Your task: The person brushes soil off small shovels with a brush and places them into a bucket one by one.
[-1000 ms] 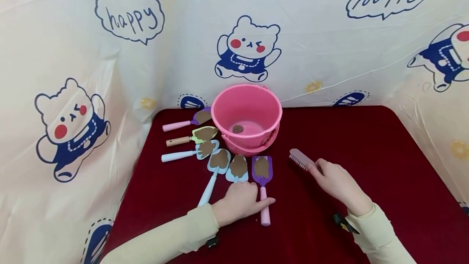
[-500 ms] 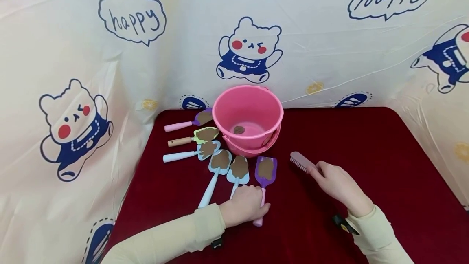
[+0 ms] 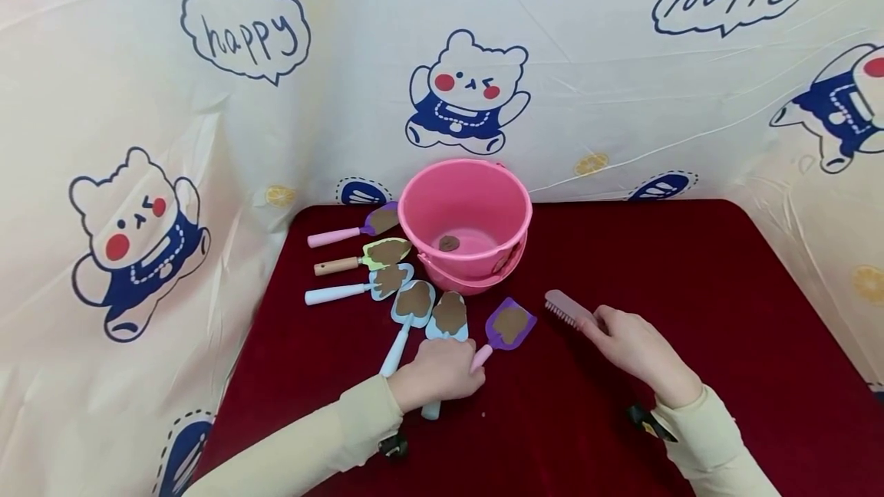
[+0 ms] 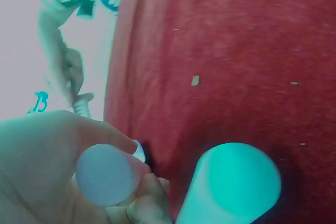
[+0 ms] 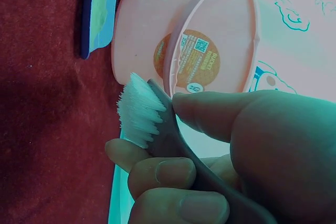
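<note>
My left hand [image 3: 445, 370] grips the pink handle [image 4: 105, 174] of a purple toy shovel [image 3: 511, 324], whose blade carries a brown patch and points away to the right. Beside that hand lies the handle end of a light blue shovel [image 3: 449, 317]; the hand hides the middle of this handle. In my right hand [image 3: 638, 343] is a greyish-pink brush [image 3: 569, 309], held by its handle with the head toward the bucket. Its white bristles [image 5: 140, 111] face left in the right wrist view, and the thumb presses along its back.
A pink bucket [image 3: 466, 175] stands at the back, a brown lump [image 3: 449, 243] inside. Left of it lie several brown-smeared shovels, among them a green one [image 3: 387, 252] and a purple one [image 3: 366, 222]. Small crumbs [image 4: 195, 81] dot the dark red cloth [image 3: 656, 251]. A printed curtain hangs behind.
My left hand has taken hold of the purple shovel's pink handle and drawn it left, while the blade has swung right. My right hand with the brush has barely moved.
</note>
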{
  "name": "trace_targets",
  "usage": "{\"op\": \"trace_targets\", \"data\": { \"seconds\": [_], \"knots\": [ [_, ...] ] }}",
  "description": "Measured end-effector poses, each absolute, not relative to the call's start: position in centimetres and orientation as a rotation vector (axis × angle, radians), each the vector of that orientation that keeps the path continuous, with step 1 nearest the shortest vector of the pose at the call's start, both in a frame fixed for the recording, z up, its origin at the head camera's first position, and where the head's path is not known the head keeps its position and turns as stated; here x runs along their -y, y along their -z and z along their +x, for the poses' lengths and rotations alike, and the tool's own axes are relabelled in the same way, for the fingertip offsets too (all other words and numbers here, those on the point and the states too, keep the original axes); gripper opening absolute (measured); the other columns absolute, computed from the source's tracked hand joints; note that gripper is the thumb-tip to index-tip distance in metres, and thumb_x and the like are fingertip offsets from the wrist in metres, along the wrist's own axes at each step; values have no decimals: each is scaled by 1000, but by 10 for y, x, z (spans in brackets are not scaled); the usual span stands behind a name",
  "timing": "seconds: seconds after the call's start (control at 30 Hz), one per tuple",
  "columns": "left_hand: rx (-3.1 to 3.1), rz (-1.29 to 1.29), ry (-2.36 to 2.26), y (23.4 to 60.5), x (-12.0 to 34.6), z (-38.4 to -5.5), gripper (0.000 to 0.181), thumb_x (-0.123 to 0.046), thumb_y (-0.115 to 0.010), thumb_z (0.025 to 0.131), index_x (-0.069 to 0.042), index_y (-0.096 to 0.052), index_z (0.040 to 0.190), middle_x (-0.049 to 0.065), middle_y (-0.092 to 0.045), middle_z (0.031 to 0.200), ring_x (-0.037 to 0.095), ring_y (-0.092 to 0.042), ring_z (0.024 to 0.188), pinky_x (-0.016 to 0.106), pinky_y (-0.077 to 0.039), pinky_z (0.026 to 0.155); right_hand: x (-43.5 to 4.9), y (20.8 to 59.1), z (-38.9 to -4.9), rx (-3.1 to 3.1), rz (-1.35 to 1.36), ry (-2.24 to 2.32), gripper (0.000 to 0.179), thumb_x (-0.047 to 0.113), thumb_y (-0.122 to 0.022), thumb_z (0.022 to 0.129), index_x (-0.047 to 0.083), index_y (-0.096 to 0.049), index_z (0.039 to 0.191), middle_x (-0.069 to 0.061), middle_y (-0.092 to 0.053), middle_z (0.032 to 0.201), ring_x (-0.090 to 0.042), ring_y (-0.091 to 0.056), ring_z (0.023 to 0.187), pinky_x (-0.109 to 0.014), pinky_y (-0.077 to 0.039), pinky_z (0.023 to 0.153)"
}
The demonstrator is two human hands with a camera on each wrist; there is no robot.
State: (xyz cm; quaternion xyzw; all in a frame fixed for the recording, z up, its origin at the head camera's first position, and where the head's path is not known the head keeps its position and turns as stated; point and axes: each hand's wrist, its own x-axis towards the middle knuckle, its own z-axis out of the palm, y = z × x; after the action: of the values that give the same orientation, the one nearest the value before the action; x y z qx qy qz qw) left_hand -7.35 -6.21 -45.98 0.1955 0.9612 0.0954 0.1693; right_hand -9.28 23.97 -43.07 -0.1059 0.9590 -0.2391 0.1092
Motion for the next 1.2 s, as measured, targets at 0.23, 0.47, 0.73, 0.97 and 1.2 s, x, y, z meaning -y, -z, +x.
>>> {"op": "trace_targets", "data": {
  "seconds": [0.23,0.47,0.73,0.97,1.2],
  "knots": [
    [-2653,478,-438,456,70,-75,37,-29,-62,95,0,-63,118,5,-62,74,16,-56,63,40,-48,55,-239,433,-92,-2815,-314,722,31,34,-61,104,4,-65,95,1,-47,64,-12,-42,54,-27,-36,49],
    [-2669,459,-544,463,75,-75,26,-31,-66,98,-5,-62,98,3,-55,69,17,-54,58,37,-47,54,-240,439,-91,-2822,-313,739,28,31,-62,104,6,-63,93,2,-46,64,-11,-40,54,-27,-36,49],
    [-2700,478,-712,459,76,-82,30,-25,-63,97,-14,-52,71,-1,-48,59,14,-47,49,31,-40,46,-232,445,-90,-2891,-359,800,32,35,-61,105,10,-52,87,3,-41,61,-10,-37,51,-26,-34,48],
    [-2726,483,-846,447,67,-90,34,-26,-61,100,-14,-51,69,-1,-48,59,13,-46,48,29,-40,45,-213,451,-85,-2922,-490,870,30,33,-64,104,13,-50,86,8,-37,58,-4,-34,48,-23,-31,45],
    [-2731,526,-822,440,60,-91,32,-26,-61,100,-13,-53,72,-1,-47,59,13,-45,48,29,-39,46,-195,458,-81,-2943,-628,865,29,28,-65,103,14,-50,84,11,-37,57,-1,-34,46,-23,-32,42]
  ]
}}
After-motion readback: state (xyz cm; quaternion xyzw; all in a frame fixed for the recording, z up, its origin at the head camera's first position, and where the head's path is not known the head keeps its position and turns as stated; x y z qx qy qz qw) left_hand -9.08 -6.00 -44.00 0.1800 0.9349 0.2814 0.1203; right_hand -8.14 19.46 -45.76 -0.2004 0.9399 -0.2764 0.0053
